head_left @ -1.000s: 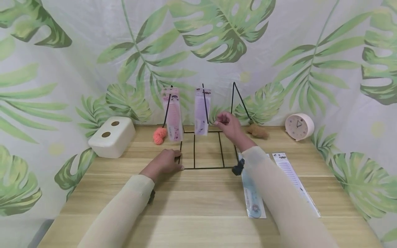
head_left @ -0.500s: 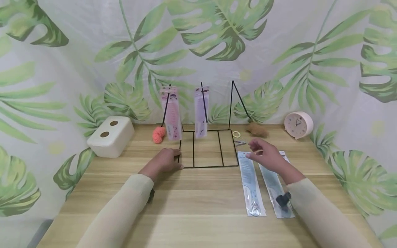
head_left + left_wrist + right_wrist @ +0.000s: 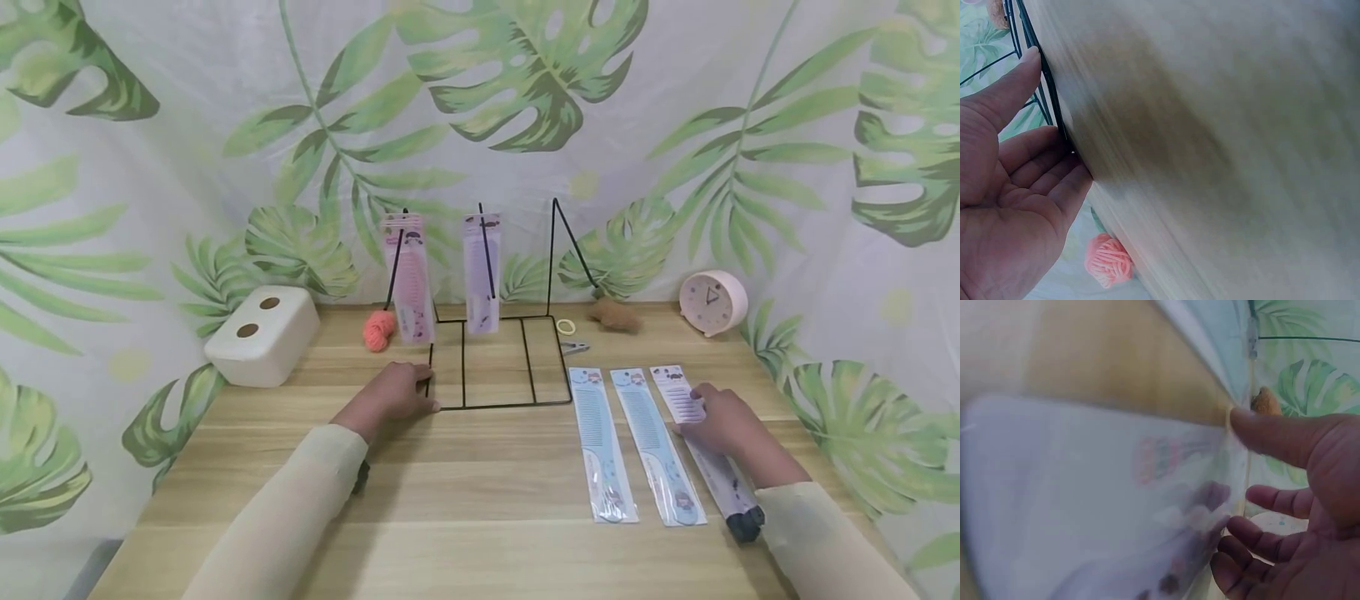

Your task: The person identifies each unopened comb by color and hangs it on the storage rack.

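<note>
My left hand [image 3: 397, 398] rests flat on the wooden table [image 3: 480, 500], fingers touching the front-left corner of the black wire rack [image 3: 495, 405]. In the left wrist view the left hand [image 3: 1047, 125] is open-palmed, its fingertips against the rack wire [image 3: 1054, 106]. A pink packaged comb [image 3: 411, 279] and a purple one [image 3: 480, 271] hang on the rack. Three packaged combs lie to the right of the rack: left [image 3: 600, 446], middle [image 3: 656, 446], right [image 3: 686, 404]. My right hand [image 3: 716, 421] lies on the right one with relaxed fingers. The right wrist view shows the right hand [image 3: 1254, 487] spread over that package [image 3: 1097, 494].
A white box with two holes [image 3: 258, 333] stands at the left, with an orange yarn ball [image 3: 378, 329] beside the rack. A yellow ring [image 3: 565, 326], a small metal clip [image 3: 573, 346], a brown fuzzy lump [image 3: 615, 314] and a pink clock [image 3: 712, 302] sit behind the combs. Leaf-print cloth encloses the table.
My right hand has come away from the rack's back right, moved toward me and to the right, and landed on the rightmost comb package. The left hand has stayed at the rack corner.
</note>
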Demonstrator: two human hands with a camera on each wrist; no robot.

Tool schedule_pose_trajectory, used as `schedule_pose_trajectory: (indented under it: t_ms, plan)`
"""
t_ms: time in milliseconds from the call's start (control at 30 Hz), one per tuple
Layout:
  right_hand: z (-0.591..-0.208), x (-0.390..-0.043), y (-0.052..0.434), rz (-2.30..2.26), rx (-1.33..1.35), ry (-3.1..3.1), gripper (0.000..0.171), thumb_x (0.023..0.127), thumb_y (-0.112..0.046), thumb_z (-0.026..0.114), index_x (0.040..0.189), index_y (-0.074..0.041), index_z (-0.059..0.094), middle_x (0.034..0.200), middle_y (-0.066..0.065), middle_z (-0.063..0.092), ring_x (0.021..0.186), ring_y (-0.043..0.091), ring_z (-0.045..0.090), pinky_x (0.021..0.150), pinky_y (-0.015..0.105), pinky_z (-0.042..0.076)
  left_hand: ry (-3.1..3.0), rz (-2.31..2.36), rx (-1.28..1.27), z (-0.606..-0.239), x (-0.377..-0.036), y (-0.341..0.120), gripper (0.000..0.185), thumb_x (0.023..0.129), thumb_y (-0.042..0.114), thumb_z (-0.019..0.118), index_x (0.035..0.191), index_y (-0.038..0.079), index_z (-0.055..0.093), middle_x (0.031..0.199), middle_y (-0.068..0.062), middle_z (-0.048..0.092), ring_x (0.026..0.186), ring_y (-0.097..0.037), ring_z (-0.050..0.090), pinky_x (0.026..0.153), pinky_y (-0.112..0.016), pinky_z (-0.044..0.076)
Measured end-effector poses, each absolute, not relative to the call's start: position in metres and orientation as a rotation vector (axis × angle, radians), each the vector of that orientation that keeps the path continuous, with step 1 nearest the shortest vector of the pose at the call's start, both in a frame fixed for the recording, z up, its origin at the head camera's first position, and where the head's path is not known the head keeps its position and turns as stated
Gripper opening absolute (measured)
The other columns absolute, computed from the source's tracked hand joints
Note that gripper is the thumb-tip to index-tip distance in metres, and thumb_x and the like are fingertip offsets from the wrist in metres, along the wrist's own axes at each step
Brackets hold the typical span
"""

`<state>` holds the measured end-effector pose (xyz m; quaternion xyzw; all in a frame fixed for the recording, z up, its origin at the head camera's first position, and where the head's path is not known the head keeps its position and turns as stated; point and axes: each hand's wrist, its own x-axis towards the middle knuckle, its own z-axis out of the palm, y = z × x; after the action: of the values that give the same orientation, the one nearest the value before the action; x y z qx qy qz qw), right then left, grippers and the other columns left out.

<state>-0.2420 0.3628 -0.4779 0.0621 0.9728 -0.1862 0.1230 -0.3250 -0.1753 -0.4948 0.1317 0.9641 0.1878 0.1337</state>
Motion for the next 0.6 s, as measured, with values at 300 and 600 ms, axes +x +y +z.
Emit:
schedule_pose_trajectory:
  t_ms: [300,600]
  plan:
    - [-0.479,-0.242,0.369,-0.568,0.352,2.769,0.098,0.091,-0.041,0.085,0.153,0.018,0.037,0.139,0.046,0.053,0.113,0.051,0.061,0.093,0.062,0.056,2.77,0.582,0.354,-0.496,-0.324,-0.177,0.073,0.098,0.033,0.084,0.159,0.005,0.056,0.162,-0.025,0.054,0.152,-0.043,0.05,0.128,-0.06,0.039]
    - [-0.479,-0.243,0.376,-0.726,0.409,2.723,0.088,0.094,-0.034,0.084,0.147,0.019,0.039,0.131,0.043,0.056,0.106,0.046,0.062,0.083,0.05,0.055,2.765,0.582,0.363,-0.493,-0.324,-0.177,0.072,0.098,0.032,0.084,0.158,0.004,0.056,0.162,-0.025,0.054,0.153,-0.044,0.049,0.128,-0.06,0.039]
